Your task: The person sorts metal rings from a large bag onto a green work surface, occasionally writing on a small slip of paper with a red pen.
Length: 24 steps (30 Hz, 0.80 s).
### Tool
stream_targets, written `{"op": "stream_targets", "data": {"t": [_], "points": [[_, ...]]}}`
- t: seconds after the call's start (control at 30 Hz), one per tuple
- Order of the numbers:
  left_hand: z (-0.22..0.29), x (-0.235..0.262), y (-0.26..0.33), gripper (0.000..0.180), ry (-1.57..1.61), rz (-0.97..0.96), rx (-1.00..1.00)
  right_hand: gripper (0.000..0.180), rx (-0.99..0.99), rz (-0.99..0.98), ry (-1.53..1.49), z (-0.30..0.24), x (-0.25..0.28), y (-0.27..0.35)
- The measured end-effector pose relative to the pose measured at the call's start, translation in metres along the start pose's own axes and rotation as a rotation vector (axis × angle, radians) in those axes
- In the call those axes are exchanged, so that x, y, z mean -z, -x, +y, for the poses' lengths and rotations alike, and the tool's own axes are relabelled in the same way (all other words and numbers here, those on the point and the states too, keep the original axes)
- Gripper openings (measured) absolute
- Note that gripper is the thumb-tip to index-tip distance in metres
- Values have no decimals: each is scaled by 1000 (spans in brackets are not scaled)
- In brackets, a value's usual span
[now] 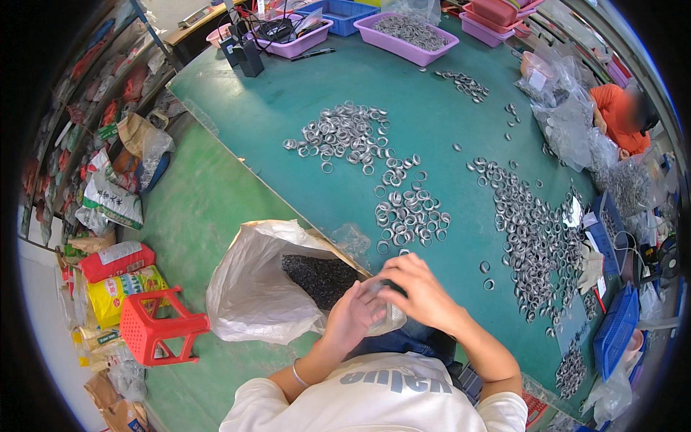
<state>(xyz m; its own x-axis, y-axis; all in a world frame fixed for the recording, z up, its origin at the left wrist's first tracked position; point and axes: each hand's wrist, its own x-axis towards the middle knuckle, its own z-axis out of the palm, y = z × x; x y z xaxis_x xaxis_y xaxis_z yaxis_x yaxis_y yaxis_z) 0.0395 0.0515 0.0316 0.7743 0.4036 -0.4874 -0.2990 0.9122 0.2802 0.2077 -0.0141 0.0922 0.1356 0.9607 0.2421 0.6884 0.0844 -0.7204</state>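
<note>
White woven sack (248,291): gaping below the table edge, dark granular pieces (317,279) inside.
Left hand (347,318): at the sack's mouth, fingers loosely apart, palm toward the right hand (421,291).
Right grip: fingers curled; cannot tell whether clamped on anything.
Metal rings (412,216): heaped on the green table (245,115), just beyond the right hand.

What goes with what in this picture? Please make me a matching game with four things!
Things:
1. Plastic stool
2. Big sack
3. Loose rings
4. Bracelet

Clues:
A. Around the left wrist
B. Grey, scattered in piles on the table
C. Red, on the green floor
D. White, wide open, with dark bits inside

Right pairs: 1-C, 2-D, 3-B, 4-A
</note>
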Motion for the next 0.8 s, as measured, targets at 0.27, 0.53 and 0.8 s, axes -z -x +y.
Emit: {"op": "stream_targets", "data": {"t": [0.27,0.53,0.8], "points": [[-1,41,-12,27,483,562,-82,13,-318,494,497,103,23,-45],[-10,45,-3,42,211,306,-10,12,-184,494,265,108,17,-49],[-16,46,-6,45,139,297,-1,20,-45,241,540,102,14,-55]]}}
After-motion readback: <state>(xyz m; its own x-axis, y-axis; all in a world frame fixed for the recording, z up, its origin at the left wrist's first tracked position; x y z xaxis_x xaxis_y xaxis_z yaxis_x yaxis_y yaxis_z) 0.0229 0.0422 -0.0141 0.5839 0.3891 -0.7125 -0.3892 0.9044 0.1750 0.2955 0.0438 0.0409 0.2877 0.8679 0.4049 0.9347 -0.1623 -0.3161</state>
